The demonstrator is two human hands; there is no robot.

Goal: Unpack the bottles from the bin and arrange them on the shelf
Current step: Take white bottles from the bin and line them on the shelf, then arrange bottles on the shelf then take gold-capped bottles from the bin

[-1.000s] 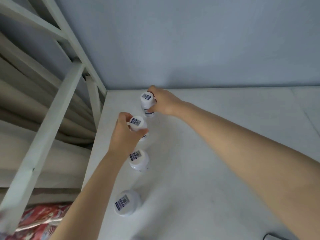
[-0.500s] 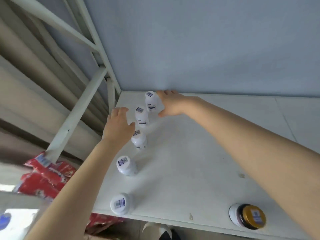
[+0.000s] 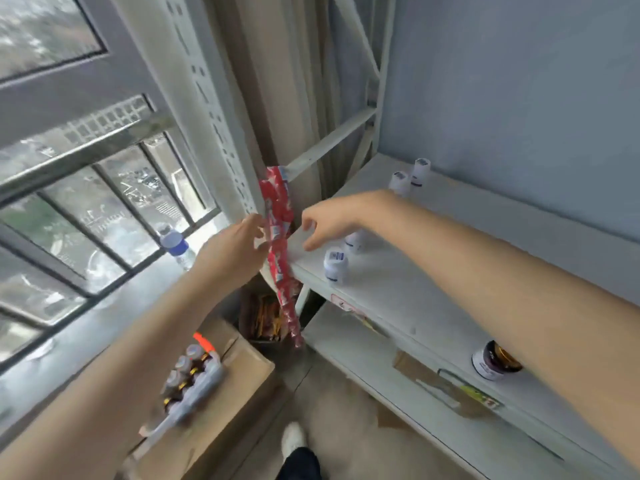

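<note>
The shelf (image 3: pixel 398 296) is matt white painted board, lightly scuffed; its upright (image 3: pixel 214 98) is perforated painted metal. The white bottles (image 3: pixel 335 266) are smooth plastic. The red wrapper (image 3: pixel 278 216) is glossy, crinkled film; the box (image 3: pixel 249 372) matt brown cardboard; the curtain (image 3: pixel 277 81) beige cloth

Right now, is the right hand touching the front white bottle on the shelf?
Apart. The head view shows bare shelf between the right hand and the front white bottle.

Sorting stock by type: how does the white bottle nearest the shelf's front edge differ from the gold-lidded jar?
The white bottle is white, cap included, and slim; the gold-lidded jar is dark and squat. The bottle stands near the left end of the shelf, the jar farther right. Both stand upright.
</note>
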